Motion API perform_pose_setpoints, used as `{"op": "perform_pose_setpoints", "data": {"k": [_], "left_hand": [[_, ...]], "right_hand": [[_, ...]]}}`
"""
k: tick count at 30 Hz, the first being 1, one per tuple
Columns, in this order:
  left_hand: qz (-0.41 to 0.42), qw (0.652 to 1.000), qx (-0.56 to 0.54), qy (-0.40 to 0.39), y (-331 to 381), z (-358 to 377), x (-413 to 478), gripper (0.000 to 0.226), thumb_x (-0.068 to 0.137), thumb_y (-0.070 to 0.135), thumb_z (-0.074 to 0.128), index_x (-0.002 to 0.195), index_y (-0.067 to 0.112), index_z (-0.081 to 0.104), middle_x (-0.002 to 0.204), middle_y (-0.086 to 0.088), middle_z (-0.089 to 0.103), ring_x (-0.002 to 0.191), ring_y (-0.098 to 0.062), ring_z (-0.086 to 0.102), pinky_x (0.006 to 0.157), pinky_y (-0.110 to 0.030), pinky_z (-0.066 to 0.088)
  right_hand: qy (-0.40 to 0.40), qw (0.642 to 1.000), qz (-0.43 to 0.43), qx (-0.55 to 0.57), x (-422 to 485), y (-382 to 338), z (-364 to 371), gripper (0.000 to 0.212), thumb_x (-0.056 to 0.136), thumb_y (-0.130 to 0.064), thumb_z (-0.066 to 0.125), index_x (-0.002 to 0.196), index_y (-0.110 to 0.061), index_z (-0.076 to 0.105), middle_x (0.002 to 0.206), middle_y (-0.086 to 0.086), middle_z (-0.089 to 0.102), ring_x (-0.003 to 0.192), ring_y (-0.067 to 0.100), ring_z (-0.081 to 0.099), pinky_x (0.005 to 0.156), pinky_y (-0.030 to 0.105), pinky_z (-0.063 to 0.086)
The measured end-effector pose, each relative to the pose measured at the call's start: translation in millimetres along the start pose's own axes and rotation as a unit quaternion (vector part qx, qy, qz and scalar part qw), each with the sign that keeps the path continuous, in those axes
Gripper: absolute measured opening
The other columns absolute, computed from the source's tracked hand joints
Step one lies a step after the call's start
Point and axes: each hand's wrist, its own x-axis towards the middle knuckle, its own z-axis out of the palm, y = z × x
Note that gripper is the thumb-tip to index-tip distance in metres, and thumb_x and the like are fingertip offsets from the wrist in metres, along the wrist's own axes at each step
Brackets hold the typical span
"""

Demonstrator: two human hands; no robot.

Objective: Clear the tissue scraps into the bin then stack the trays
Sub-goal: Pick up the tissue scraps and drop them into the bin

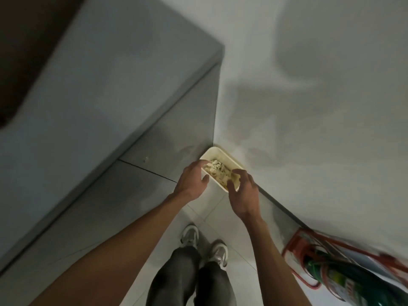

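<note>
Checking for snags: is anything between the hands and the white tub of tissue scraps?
Nothing visible: the left hand and right hand are at the white tub near rim, tissue scraps inside.

Dim, flat light; soft shadows on wall (320,85); edges smeared (wide-angle stretch, motion blur).

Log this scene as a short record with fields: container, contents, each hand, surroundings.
container: white container, in the corner between wall and grey cabinet
contents: pale tissue scraps
left hand: at its left end, fingers curled at the rim; grip unclear
right hand: over its near end, fingers spread, holding nothing
surroundings: fire extinguisher in a red stand, lower right
</note>
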Motion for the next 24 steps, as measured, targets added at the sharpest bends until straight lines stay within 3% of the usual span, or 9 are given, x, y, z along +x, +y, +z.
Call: {"op": "perform_pose_setpoints", "data": {"k": [4,9,12,17,19,24], "left_hand": [[0.002,1.0,-0.008,0.025,26.0,-57.9,-62.8,0.051,0.098,0.028,0.062,0.147,0.028,0.047,0.144,-0.001,0.058,0.133,-0.024,0.055,0.109,-0.042,0.049],[0.003,0.996,-0.039,0.078,44.6,-116.7,-164.9,0.053,0.1,0.026,0.059,0.151,0.021,0.045,0.149,-0.004,0.055,0.136,-0.023,0.051,0.114,-0.035,0.041],[-0.004,0.992,-0.049,0.118,49.1,-141.7,-233.9,0.052,0.102,0.028,0.058,0.152,0.023,0.045,0.15,-0.001,0.054,0.137,-0.021,0.05,0.114,-0.033,0.04],[-0.05,0.976,-0.104,0.187,39.5,-174.4,-348.7,0.05,0.102,0.033,0.057,0.15,0.029,0.045,0.151,0.003,0.052,0.138,-0.019,0.049,0.116,-0.043,0.043],[-0.067,0.966,-0.124,0.216,32.4,-188.8,-390.0,0.048,0.102,0.032,0.058,0.149,0.029,0.046,0.151,0.003,0.052,0.138,-0.019,0.05,0.115,-0.04,0.043],[-0.083,0.939,-0.134,0.306,5.1,-230.3,-476.0,0.043,0.097,0.023,0.065,0.139,0.021,0.058,0.137,0.0,0.064,0.126,-0.022,0.059,0.108,-0.032,0.045]], "right_hand": [[-0.003,0.999,-0.036,0.002,-56.5,-71.7,-41.7,0.037,0.105,-0.028,0.061,0.14,-0.02,0.054,0.141,0.01,0.063,0.114,0.03,0.067,0.087,0.027,0.048],[-0.012,0.997,-0.076,-0.002,-129.5,-139.2,-78.9,0.037,0.105,-0.033,0.06,0.14,-0.021,0.055,0.14,0.011,0.063,0.116,0.034,0.065,0.09,0.038,0.053],[-0.017,0.994,-0.11,-0.003,-175.5,-172.4,-93.3,0.038,0.105,-0.034,0.061,0.141,-0.022,0.056,0.143,0.011,0.061,0.119,0.033,0.064,0.094,0.038,0.053],[-0.059,0.988,-0.139,-0.007,-250.1,-223.2,-104.9,0.044,0.107,-0.039,0.058,0.148,-0.026,0.051,0.149,0.008,0.057,0.131,0.031,0.056,0.105,0.043,0.05],[-0.074,0.983,-0.169,-0.006,-275.7,-243.4,-105.8,0.042,0.107,-0.041,0.057,0.146,-0.028,0.051,0.146,0.003,0.059,0.132,0.027,0.055,0.108,0.044,0.049],[-0.107,0.961,-0.252,-0.027,-330.3,-292.3,-92.3,0.04,0.106,-0.036,0.059,0.144,-0.025,0.056,0.144,-0.005,0.061,0.133,0.018,0.055,0.107,0.03,0.041]]}}
